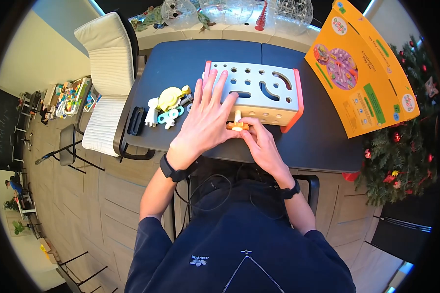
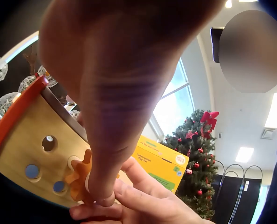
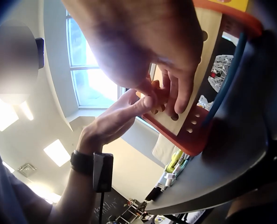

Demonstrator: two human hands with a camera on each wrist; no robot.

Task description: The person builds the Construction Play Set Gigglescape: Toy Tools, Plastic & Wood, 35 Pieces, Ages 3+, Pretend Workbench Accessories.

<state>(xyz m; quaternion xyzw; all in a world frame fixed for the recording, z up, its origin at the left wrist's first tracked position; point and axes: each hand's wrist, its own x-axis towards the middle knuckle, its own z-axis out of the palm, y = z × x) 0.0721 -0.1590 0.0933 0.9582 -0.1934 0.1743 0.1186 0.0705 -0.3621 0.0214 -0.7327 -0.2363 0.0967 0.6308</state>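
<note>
A wooden toy workbench box (image 1: 249,73) with a pale holed top and red ends stands on the table. At its near side sits an orange toy gear (image 2: 76,179), with a pale peg (image 1: 237,116) between gear and box. My right hand (image 1: 265,145) pinches the gear's edge between thumb and fingers. The left hand (image 1: 205,115) lies with straight, spread fingers over the box's left top, its thumb pressing the gear's front. In the right wrist view, both hands meet at the gear and partly hide it.
Left of the box lie loose toy parts: a yellow gear (image 1: 170,99), a turquoise strip (image 1: 170,115) and pale bolts (image 1: 151,116). A black case (image 1: 136,121) is at the table's left edge. A large orange carton (image 1: 364,68) stands right, beside a decorated tree (image 1: 401,161). A white chair (image 1: 105,58) is left.
</note>
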